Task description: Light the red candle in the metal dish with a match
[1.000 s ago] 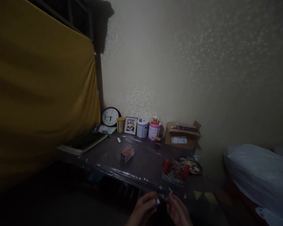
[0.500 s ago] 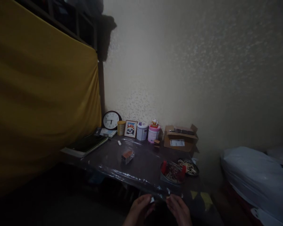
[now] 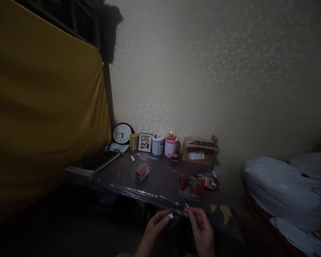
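Observation:
Before the table's front edge, my left hand [image 3: 155, 226] is closed in a pinch on a small white piece [image 3: 171, 216], whose kind I cannot make out in the dim light. Just to its right, my right hand [image 3: 201, 225] has its thumb and fingertips pressed together; whatever may be between them is too small to tell. Beyond my right hand stands a round dish [image 3: 190, 186] of small dark-and-pale bits with red pieces at its sides. A second dish [image 3: 208, 180] heaped with thin pale sticks is behind it. A plastic-wrapped pack of small brown boxes [image 3: 142, 172] lies mid-table.
Along the wall stand a clock [image 3: 122, 133], a yellow canister [image 3: 134, 142], a framed panda picture [image 3: 144, 142], a white tub [image 3: 158, 145], a pink-lidded tub [image 3: 171, 147] and an open cardboard box [image 3: 200, 151]. A dark book [image 3: 93, 162] lies left. White bags [image 3: 283, 192] sit right.
Both hands have risen a little in view, and my right hand shows more of its back. The table and its things have shifted slightly left and up as the camera turned.

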Tool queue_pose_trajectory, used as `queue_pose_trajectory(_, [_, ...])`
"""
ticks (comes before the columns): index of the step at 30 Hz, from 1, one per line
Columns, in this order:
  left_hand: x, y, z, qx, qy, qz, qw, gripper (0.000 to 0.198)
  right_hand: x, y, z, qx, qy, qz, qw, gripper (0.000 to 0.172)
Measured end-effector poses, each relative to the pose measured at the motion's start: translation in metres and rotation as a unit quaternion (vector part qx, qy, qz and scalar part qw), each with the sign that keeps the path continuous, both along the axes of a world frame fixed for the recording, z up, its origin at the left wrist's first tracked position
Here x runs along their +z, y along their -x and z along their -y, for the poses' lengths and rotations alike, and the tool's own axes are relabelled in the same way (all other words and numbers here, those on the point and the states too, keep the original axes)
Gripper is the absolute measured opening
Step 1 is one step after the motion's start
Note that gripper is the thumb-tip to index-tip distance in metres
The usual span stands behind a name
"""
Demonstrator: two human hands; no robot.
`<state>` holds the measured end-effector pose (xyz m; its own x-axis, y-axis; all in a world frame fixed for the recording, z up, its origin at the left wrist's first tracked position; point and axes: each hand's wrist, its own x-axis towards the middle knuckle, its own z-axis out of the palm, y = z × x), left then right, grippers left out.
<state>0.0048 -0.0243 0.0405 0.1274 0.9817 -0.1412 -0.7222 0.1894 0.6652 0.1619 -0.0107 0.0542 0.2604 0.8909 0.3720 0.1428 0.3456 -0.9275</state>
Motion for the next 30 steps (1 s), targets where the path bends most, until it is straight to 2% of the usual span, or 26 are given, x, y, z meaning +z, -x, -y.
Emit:
queue_pose_trajectory(4, [0.001, -0.003, 0.002, -0.008, -0.027, 0.016, 0.999, 0.030, -0.001, 0.007, 0.012, -0.007, -0.080, 0.109, 0.991, 0.017])
queue_pose_trajectory(8, [0.007, -0.004, 0.005, -0.006, -0.045, 0.011, 0.999, 0.028, -0.007, 0.010, 0.013, 0.009, -0.115, 0.145, 0.983, 0.012])
queue_pose_trajectory(11, [0.016, -0.002, 0.008, -0.008, -0.030, -0.007, 1.000, 0.028, -0.002, 0.010, 0.012, -0.003, -0.132, 0.164, 0.977, 0.012])
queue_pose_trajectory(18, [0.026, -0.002, 0.012, 0.004, -0.030, -0.017, 0.999, 0.026, 0.028, 0.012, 0.028, -0.053, -0.234, 0.223, 0.945, 0.015])
queue_pose_trajectory(22, [0.029, -0.005, 0.014, 0.005, -0.034, -0.019, 0.999, 0.026, 0.019, 0.012, 0.026, -0.021, -0.300, 0.249, 0.921, 0.023])
queue_pose_trajectory(24, [0.031, -0.006, 0.016, -0.001, -0.038, -0.014, 0.999, 0.026, 0.008, 0.007, 0.015, -0.015, -0.289, 0.280, 0.915, 0.019])
queue_pose_trajectory(25, [0.031, -0.006, 0.017, -0.004, -0.041, -0.012, 0.999, 0.026, 0.003, 0.004, 0.008, -0.033, -0.266, 0.286, 0.920, 0.016])
queue_pose_trajectory(28, [0.031, -0.004, 0.017, -0.008, -0.057, -0.022, 0.998, 0.026, -0.005, -0.006, -0.006, -0.118, -0.196, 0.220, 0.948, 0.013])
queue_pose_trajectory(30, [0.027, -0.001, 0.016, -0.002, -0.063, -0.040, 0.997, 0.024, -0.002, -0.010, -0.008, -0.132, -0.169, 0.161, 0.964, 0.014])
